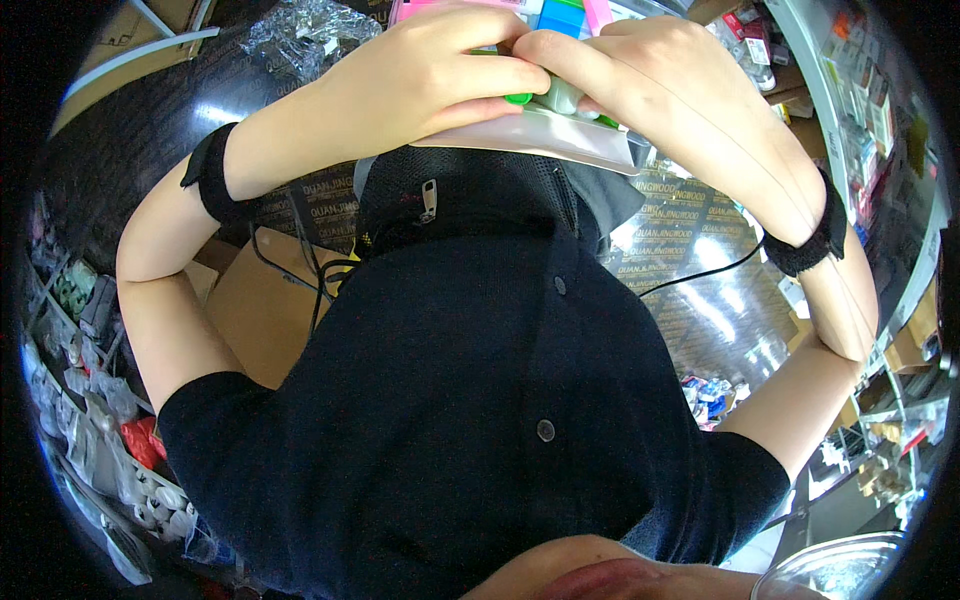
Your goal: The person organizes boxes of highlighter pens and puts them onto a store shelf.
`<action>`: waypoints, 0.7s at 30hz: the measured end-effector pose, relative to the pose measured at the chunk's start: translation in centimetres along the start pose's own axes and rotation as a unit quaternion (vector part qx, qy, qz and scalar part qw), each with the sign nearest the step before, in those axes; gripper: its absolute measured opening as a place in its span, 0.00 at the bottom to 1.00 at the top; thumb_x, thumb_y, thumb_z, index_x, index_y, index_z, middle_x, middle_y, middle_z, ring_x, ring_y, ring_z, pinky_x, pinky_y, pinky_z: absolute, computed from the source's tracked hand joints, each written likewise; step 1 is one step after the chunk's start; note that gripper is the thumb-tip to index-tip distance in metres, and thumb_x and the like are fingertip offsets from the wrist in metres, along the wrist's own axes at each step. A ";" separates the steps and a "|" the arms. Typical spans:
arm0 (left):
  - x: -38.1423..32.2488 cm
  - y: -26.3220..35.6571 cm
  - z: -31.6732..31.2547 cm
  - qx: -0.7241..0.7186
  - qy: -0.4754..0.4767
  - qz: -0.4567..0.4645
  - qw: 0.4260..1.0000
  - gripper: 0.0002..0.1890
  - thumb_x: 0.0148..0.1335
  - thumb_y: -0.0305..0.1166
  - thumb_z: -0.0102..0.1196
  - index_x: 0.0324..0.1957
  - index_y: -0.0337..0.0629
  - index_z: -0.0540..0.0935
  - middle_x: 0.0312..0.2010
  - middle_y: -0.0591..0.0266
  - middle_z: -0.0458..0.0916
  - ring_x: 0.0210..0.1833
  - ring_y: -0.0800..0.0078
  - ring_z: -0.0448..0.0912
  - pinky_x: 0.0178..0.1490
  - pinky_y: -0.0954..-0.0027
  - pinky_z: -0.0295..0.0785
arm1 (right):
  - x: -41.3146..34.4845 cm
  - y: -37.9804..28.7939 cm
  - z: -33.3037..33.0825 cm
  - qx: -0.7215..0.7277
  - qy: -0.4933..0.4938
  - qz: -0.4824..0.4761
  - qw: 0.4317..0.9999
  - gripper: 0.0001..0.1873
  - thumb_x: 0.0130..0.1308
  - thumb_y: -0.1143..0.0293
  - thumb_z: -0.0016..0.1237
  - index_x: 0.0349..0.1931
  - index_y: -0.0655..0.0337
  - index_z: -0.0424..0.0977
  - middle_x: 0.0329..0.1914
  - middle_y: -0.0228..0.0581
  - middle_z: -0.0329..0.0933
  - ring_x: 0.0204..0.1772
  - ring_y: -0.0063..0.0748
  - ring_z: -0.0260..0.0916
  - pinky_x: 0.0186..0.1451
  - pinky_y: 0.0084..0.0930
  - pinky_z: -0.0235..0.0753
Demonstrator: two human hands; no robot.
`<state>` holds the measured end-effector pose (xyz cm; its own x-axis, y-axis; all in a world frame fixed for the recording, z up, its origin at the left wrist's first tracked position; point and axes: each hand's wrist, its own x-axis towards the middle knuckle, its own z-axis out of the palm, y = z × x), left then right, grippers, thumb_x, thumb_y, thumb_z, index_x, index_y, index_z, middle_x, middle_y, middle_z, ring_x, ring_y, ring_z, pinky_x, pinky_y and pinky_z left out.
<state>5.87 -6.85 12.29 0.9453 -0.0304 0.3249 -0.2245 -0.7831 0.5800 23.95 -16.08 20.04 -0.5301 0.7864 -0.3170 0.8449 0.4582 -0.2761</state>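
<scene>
At the top of the head view, my left hand and my right hand meet over an open white box of small colourful items. The fingertips of both hands come together near a pale translucent item, with a bright green piece beside it. Behind the fingers show a blue item and pink pieces. My fingers hide what they pinch, so I cannot tell whether either hand holds something. A black band is around each wrist.
Crumpled clear plastic lies beyond my left forearm. A cardboard box stands on the floor at left. Shelves with bagged goods line the left side, and racks of packaged goods the right. A black cable runs to my right wristband.
</scene>
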 end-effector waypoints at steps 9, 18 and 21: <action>0.9 0.2 -0.4 0.101 -0.018 0.078 0.992 0.13 0.42 0.34 0.57 0.34 0.48 0.81 0.32 0.69 0.76 0.40 0.68 0.70 0.44 0.67 0.65 | -0.4 0.8 1.9 0.016 0.151 -0.085 0.985 0.05 0.50 0.71 0.43 0.27 0.59 0.65 0.21 0.34 0.66 0.28 0.33 0.67 0.28 0.27 0.69; 0.3 -0.6 -0.7 0.145 -0.086 0.126 0.978 0.18 0.47 0.36 0.55 0.44 0.54 0.78 0.52 0.72 0.69 0.51 0.67 0.62 0.57 0.61 0.54 | -2.1 1.5 2.2 0.072 0.133 -0.008 0.988 0.14 0.53 0.65 0.48 0.39 0.59 0.68 0.33 0.41 0.71 0.35 0.38 0.71 0.35 0.28 0.72; 0.6 -0.7 -1.3 0.130 -0.138 0.102 0.977 0.21 0.47 0.34 0.52 0.47 0.57 0.76 0.57 0.68 0.65 0.58 0.63 0.59 0.61 0.55 0.48 | -3.5 0.7 3.0 0.061 0.139 0.008 0.988 0.22 0.51 0.59 0.52 0.45 0.59 0.67 0.39 0.43 0.71 0.37 0.40 0.71 0.36 0.26 0.72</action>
<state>6.26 -5.51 12.99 0.9233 -0.3400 0.1788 -0.3805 -0.8739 0.3027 26.23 -19.75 18.27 -0.4621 0.8844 -0.0651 0.8291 0.4048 -0.3858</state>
